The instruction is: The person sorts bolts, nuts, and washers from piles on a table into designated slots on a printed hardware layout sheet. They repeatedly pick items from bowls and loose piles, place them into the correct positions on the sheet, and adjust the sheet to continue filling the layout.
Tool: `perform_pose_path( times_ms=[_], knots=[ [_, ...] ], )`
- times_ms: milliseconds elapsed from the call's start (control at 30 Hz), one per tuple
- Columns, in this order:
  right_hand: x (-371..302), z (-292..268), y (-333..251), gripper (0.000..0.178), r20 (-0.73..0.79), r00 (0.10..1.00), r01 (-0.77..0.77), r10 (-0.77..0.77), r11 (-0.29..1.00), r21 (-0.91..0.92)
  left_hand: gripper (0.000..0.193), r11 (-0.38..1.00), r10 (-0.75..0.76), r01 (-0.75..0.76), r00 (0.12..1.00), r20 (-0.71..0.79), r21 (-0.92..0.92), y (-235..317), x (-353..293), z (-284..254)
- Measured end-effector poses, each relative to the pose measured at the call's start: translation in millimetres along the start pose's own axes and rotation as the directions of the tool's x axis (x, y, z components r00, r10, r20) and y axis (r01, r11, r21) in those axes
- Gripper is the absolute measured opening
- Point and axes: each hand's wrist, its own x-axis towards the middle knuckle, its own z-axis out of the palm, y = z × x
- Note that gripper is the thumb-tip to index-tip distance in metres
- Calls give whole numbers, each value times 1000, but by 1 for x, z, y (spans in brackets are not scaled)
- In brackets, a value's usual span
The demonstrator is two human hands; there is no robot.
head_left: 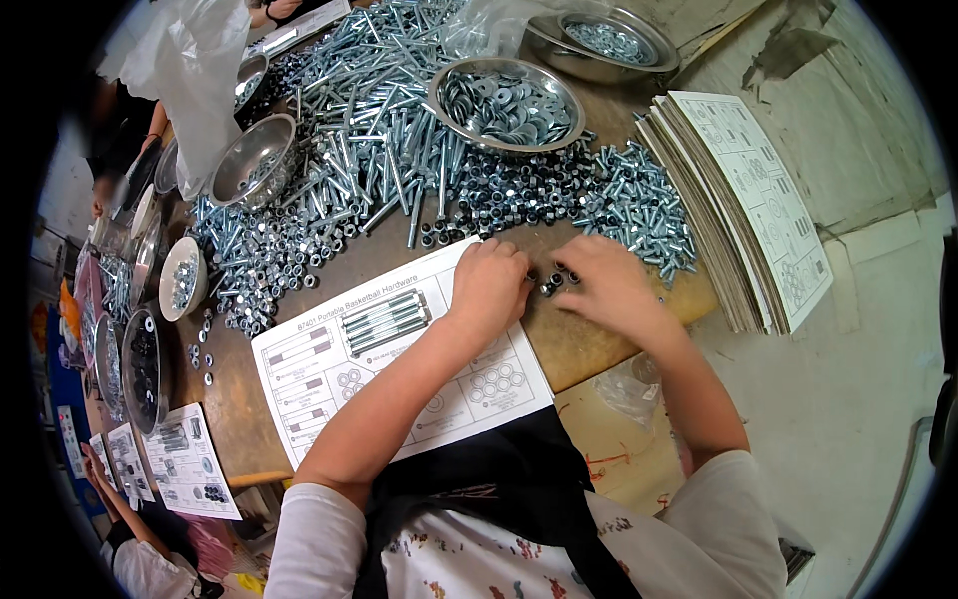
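Observation:
My left hand (489, 282) rests over the right edge of a printed hardware sheet (479, 424), its fingers curled together; what they hold is hidden, though a dark nut shows at the fingertips. A few small lock nuts (549, 286) with dark inserts lie on the table between my hands. Thumb and fingers of my right hand (611, 285) curve round from the right, with lock nuts between them. Several long bolts (386, 321) lie side by side on the sheet. Just beyond my hands spreads a heap of lock nuts (499, 195).
Short bolts (639, 210) heap at the right, beside a thick stack of printed sheets (763, 200). A steel bowl of washers (507, 105) stands behind the nuts, near a large pile of long bolts (369, 100). More bowls (145, 369) line the left, where other people work.

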Motion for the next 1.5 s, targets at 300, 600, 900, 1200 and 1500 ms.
perform_pose_path(
  times_ms=[300, 600, 900, 1200, 1500],
  knots=[
    [-25, 1, 26, 40, 15, 982, -190, 189, 974, 126, 30, 996, 7, 5, 991, 134, -84, 19, -7, -14],
    [-13, 29, 16, 23, 8, 997, -71, 71, 997, 6, 17, 996, 19, -10, 995, 99, -86, 14, 1, 5],
    [-22, 26, 2, 15, 7, 984, -175, 177, 968, 180, 16, 975, 50, -43, 998, 30, -216, 13, -28, -40],
    [-53, 35, -77, 17, 136, 953, 213, -269, 919, 331, 20, 956, -104, 130, 988, 112, -264, 36, -144, -52],
    [-49, 26, -62, 27, 62, 993, 79, -104, 946, 314, 24, 954, -159, 163, 987, 36, -251, 41, -138, -55]
  ],
)
